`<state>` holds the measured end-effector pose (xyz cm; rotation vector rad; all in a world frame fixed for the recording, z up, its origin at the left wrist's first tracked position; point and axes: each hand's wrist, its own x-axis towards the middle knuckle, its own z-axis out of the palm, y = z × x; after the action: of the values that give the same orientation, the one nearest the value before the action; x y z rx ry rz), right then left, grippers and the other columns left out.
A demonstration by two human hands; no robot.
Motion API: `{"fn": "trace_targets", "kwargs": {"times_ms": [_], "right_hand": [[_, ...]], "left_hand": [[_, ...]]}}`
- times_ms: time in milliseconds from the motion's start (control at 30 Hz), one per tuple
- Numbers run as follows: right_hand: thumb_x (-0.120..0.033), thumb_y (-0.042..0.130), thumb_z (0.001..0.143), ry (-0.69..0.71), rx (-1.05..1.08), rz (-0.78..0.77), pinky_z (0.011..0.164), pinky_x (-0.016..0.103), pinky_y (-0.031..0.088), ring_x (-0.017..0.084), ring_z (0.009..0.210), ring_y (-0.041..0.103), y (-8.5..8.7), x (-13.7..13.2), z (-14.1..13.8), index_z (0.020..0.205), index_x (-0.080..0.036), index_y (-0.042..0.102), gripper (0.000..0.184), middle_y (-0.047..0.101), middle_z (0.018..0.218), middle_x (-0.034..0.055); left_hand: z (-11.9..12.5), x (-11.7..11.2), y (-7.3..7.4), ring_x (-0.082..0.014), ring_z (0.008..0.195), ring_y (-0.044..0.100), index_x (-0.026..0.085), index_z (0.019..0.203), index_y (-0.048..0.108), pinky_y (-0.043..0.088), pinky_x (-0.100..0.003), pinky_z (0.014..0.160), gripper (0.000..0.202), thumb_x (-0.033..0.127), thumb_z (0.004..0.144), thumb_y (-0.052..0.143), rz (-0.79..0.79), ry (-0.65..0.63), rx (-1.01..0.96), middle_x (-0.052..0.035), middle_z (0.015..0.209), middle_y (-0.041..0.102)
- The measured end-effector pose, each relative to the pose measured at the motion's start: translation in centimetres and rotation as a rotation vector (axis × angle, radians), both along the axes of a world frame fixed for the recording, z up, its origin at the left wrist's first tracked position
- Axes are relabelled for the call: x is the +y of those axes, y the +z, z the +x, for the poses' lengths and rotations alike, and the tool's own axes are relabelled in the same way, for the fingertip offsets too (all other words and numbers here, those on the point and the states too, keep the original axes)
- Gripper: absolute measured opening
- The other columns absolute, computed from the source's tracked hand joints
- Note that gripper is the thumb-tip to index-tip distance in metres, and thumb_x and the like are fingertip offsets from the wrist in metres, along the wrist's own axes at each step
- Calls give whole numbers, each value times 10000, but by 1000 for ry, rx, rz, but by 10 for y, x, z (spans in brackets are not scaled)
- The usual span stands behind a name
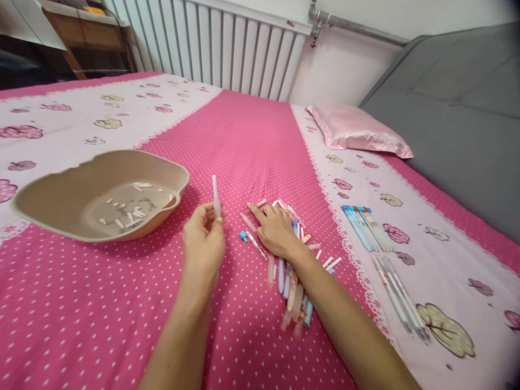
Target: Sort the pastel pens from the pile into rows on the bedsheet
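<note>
**Left hand [205, 238] on a slim whitish-pink plastic tube [215, 194], right hand [276, 230] at a loose pile of pink, blue and white plastic pen parts [293, 287]**

Left: fingers clamped on the tube's near end, tube roughly upright above the bed, between basin and pile. Right: palm down over the pile's far end, index finger stretched left; can't tell if the fingers grip anything.

Small bright-blue plastic piece [243, 236] lies just left of the pile. Wide tan plastic basin [69, 187] to the left, small white pieces [130, 218] on its floor. Far right of pile: side-by-side row of blue- and brown-topped pens [369, 228]; nearer, slim greyish-white pens [400, 297]. All on the pink dotted bed cover [252, 341] with pale printed bands.
</note>
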<state>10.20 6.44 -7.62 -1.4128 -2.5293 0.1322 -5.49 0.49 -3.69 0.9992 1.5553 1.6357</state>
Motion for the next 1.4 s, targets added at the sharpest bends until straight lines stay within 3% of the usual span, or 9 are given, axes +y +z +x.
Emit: {"fn": "trace_targets", "kwargs": {"times_ms": [133, 400, 500, 667, 833, 933, 1033, 1167, 1400], "right_hand": [[-179, 393, 855, -49, 80, -3, 930, 377, 339, 238, 1010, 491, 3, 1, 1, 1134, -181, 587, 340, 588, 1052, 99], [-314, 466, 875, -181, 612, -85, 732, 290, 433, 181, 759, 608, 1, 11, 7, 876, -180, 616, 201, 672, 805, 35], [-369, 559, 828, -250, 1015, -243, 709, 287, 476, 176, 730, 642, 7, 13, 10, 856, -176, 596, 199, 691, 785, 38], [-214, 577, 835, -373, 1593, -576, 793, 256, 505, 124, 763, 663, 40, 6, 19, 804, -185, 570, 43, 691, 778, 17], [-101, 491, 874, -353, 1801, -1005, 608, 167, 496, 68, 635, 618, 65, -1, 29, 873, -190, 626, 162, 658, 740, -23], [-100, 475, 880, -335, 1814, -1122, 607, 175, 498, 68, 630, 619, 68, -4, 28, 886, -193, 638, 188, 640, 692, -36], [-122, 479, 896, -349, 1789, -1062, 675, 190, 502, 77, 722, 651, 68, -7, 25, 853, -179, 643, 178, 678, 761, -22], [-164, 548, 876, -256, 1717, -786, 813, 230, 474, 96, 839, 653, 68, -12, 20, 862, -182, 625, 79, 712, 871, 0], [-254, 611, 844, -146, 1513, -402, 1023, 364, 362, 153, 1000, 622, 73, -21, 18, 937, -212, 574, 109, 715, 909, 13]], "left_hand": [[2, 0, 0, -178, 829, 620, 158, 895, 618, 451, -352, 850, 182, 134, 728, 551, 7, -10, 15, -38, 848, 657], [5, -2, -1, -200, 842, 626, 165, 916, 621, 459, -383, 849, 186, 153, 750, 539, -32, -90, 75, -57, 876, 668], [9, -2, 1, -205, 837, 631, 160, 916, 620, 464, -385, 838, 188, 141, 747, 541, -57, -114, 72, -63, 871, 674], [14, -2, 3, -195, 797, 621, 158, 884, 615, 461, -357, 794, 160, 133, 746, 537, -49, -157, 71, -51, 837, 667], [15, -4, 5, -194, 809, 611, 153, 895, 610, 450, -342, 781, 165, 142, 753, 526, -72, -168, 72, -52, 848, 661], [14, -4, 4, -196, 800, 610, 152, 894, 603, 451, -340, 772, 161, 153, 754, 523, -55, -184, 80, -52, 844, 655], [14, -3, -1, -200, 805, 610, 157, 910, 599, 455, -347, 771, 167, 174, 770, 510, -47, -227, 111, -56, 853, 649], [15, -3, -7, -208, 802, 606, 159, 915, 593, 457, -350, 763, 160, 187, 794, 492, -79, -324, 208, -64, 851, 645], [22, -11, 2, -219, 813, 589, 170, 951, 594, 430, -347, 761, 195, 179, 866, 419, -172, -480, 461, -69, 864, 641]]}}
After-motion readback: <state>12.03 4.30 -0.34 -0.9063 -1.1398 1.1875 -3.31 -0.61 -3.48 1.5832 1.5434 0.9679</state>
